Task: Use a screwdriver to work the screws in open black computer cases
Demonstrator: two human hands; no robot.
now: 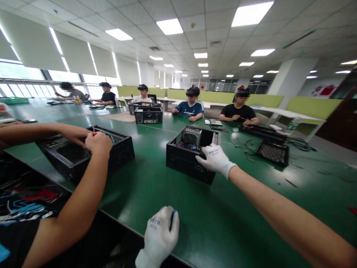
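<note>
Across the green worktop (156,208) from the seated row, I see someone in white gloves at an open black computer case (185,163), which sits just beyond the middle of the near stretch, its top uncovered. The right hand (216,160) reaches in from the side and touches the case's near top edge, fingers bent at the rim and thumb set apart, lying toward the outer wall; whether it pinches the metal I can't tell. The left hand (161,234) is down by the worktop's near edge, well apart from the case, its fingers curled closed around a small dark tool (171,219) that shows a bit of blue between thumb and fingers; most of it is hidden by the glove.

Inside the case I can make out a silvery metal box (192,134) at the far side and, just in front of it, a bluish fan (189,146).

To the left, a co-worker's bare hands (96,139) are over another black case (121,152), one of them closed on something red. Farther off, two more black cases (148,115) stand close together in front of a seated person. Over on the right, a black perforated panel (272,152) lies flat near loose black cables (302,144), and beyond it a co-worker in a black shirt (238,111) bends over a long dark part (262,133)
</note>
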